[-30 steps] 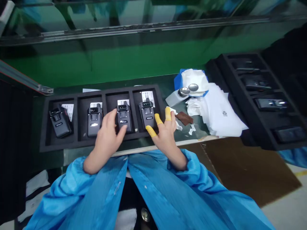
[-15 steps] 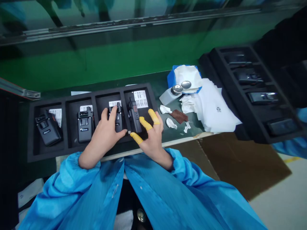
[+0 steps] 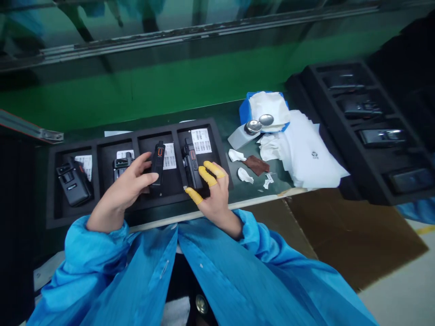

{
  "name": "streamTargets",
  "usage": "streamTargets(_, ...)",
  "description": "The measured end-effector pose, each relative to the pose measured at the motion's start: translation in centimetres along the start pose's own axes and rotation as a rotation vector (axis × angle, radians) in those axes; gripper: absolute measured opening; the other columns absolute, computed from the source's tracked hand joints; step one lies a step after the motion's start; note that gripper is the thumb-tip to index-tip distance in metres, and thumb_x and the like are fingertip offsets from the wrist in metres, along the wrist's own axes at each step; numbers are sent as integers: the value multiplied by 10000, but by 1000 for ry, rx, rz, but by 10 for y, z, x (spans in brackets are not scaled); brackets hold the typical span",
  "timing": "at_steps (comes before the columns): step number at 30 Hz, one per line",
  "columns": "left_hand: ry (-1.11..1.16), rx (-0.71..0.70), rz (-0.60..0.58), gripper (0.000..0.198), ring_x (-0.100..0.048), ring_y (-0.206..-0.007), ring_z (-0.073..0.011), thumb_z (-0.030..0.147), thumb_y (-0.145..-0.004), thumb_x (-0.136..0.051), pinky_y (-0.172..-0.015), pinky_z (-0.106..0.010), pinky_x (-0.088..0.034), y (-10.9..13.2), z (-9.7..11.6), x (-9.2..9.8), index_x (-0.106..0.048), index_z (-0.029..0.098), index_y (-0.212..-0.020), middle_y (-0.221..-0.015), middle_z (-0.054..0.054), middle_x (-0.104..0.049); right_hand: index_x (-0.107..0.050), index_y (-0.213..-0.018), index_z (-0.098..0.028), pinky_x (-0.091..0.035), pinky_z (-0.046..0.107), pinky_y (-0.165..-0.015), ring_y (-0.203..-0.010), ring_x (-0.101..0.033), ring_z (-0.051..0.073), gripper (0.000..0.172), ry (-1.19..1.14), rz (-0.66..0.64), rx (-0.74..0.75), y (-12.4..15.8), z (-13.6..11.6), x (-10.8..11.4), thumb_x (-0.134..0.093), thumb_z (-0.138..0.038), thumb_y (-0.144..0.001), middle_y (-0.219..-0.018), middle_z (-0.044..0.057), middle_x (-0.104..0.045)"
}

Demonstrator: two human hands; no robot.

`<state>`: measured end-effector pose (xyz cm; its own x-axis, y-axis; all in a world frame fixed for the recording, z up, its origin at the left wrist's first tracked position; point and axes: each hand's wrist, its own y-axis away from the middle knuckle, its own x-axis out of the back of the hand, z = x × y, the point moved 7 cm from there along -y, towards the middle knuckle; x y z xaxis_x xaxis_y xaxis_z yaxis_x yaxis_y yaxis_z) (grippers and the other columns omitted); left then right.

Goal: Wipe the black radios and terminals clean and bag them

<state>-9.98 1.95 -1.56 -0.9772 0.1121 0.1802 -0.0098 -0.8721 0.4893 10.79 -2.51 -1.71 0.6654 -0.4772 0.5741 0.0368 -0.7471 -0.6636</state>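
My left hand (image 3: 131, 183) has its thumb and fingers around a black handheld device (image 3: 158, 165), which stands on its side in the third compartment of a black foam tray (image 3: 90, 222), its orange-ringed button showing. My right hand (image 3: 215, 192), with yellow finger cots on thumb and two fingers, grips the lower end of another such device (image 3: 190, 160), also on edge, in the fourth compartment. In the second compartment, my left hand partly covers a device (image 3: 120, 165). The leftmost device (image 3: 74, 183) lies with its clip side up. White label sheets (image 3: 201, 140) lie in the compartments.
Right of the tray are a white dispenser bottle (image 3: 241, 136) with metal lid, a blue box (image 3: 244, 108) of white wipes, a brown cloth (image 3: 256, 165), crumpled tissue and a stack of white bags (image 3: 312, 165). Another loaded foam tray (image 3: 377, 183) stands farther right, with a blue sleeve (image 3: 416, 210) beside it.
My left hand has turned the third compartment's device from clip side up onto its edge and moved left, uncovering the label beside it. My right hand stays at the fourth device.
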Motion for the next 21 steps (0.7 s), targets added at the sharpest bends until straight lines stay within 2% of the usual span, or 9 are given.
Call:
streamTargets(2, 209, 0, -113, 890, -656, -848, -233, 411, -559, -753, -587, -280, -525, 3, -2, -7, -441, 179, -1360, -1216, -140, -622, -439, -1297, -251, -493, 529, -960, -1208, -508, 287, 548, -8, -1, 0, 0, 0, -1, -653, -394, -813, -1201, 121, -557)
streamTargets(5, 351, -43, -210, 823, -662, -907, -261, 356, -538, -788, -676, -304, -542, 7, -5, -18, -510, 156, -1286, -1101, -122, -679, -437, -1301, -267, -486, 531, -955, -1199, -514, 287, 564, -20, 0, -8, 1, 2, -4, -667, -393, -801, -1200, 113, -564)
streamTargets(9, 334, -130, -150, 814, -567, -1157, -290, 277, -506, -819, -884, -322, -503, 6, -15, -24, -524, 150, -1254, -1225, -125, -630, -472, -1260, -244, -480, 515, -952, -1195, -518, 283, 520, -37, 3, -13, 1, 2, -2, -667, -390, -799, -1188, 122, -588)
streamTargets(12, 285, -187, -120, 895, -509, -1230, -291, 272, -519, -822, -992, -359, -443, 4, -21, -26, -461, 154, -1330, -1335, -135, -555, -536, -1169, -232, -495, 477, -925, -1126, -570, 262, 443, -101, -50, -56, -5, 5, 0, -651, -448, -799, -1143, 108, -628)
streamTargets(14, 263, -187, -123, 964, -512, -1218, -289, 275, -535, -811, -1006, -387, -432, 3, -23, -28, -390, 151, -1393, -1360, -150, -528, -586, -1046, -216, -522, 409, -836, -968, -626, 226, 367, -187, -107, -153, -15, 11, 1, -606, -501, -816, -1012, 83, -668)
streamTargets(16, 246, -164, -130, 1014, -515, -1208, -282, 272, -548, -791, -1012, -406, -425, 2, -25, -29, -320, 151, -1438, -1368, -156, -516, -599, -882, -209, -508, 330, -708, -762, -620, 174, 326, -267, -193, -310, -28, 22, -4, -546, -528, -839, -830, 41, -662)
streamTargets(18, 234, -143, -131, 1042, -513, -1210, -274, 272, -552, -773, -1029, -414, -410, 2, -25, -29, -274, 141, -1458, -1371, -160, -510, -562, -735, -211, -442, 282, -601, -606, -543, 131, 340, -295, -314, -475, -39, 32, -14, -530, -535, -830, -679, -1, -603)
streamTargets(21, 226, -142, -134, 1062, -518, -1203, -271, 287, -543, -767, -1026, -414, -416, 3, -23, -29, -259, 132, -1462, -1365, -165, -512, -468, -599, -215, -337, 259, -539, -518, -419, 99, 378, -260, -462, -626, -50, 41, -28, -589, -532, -766, -556, -40, -497)
